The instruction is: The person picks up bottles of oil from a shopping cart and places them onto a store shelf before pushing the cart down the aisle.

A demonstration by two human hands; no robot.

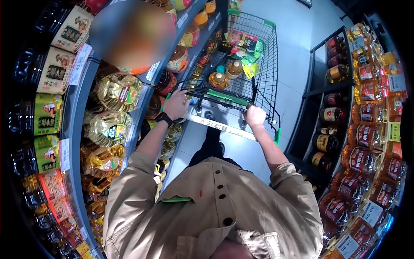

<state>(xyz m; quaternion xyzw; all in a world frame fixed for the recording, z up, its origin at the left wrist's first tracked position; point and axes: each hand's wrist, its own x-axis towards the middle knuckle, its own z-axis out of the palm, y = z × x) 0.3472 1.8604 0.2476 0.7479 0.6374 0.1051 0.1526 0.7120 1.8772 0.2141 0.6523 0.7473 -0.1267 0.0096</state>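
Note:
A black wire shopping cart (269, 64) with green corner pieces stands in front of me. My left hand (176, 105), a dark watch (164, 119) on its wrist, is closed on the cart's near left edge. On the near right, my right hand (255, 115) has its fingers curled over the rim. Between my forearms runs the white push bar (215, 126) with printed characters. Inside the basket are two capped bottles (219, 80), a yellow packet (250, 70), green packets (258, 48) and a red-and-black package (241, 39).
Close on my left, a shelf (77, 108) holds large oil bottles (117, 91) and labelled jugs. To the right, a dark rack (308, 97) carries dark bottles (334, 114), with rows of amber oil bottles (362, 134) beyond. Pale floor tiles (293, 52) lie along the aisle. A blurred patch covers the upper left.

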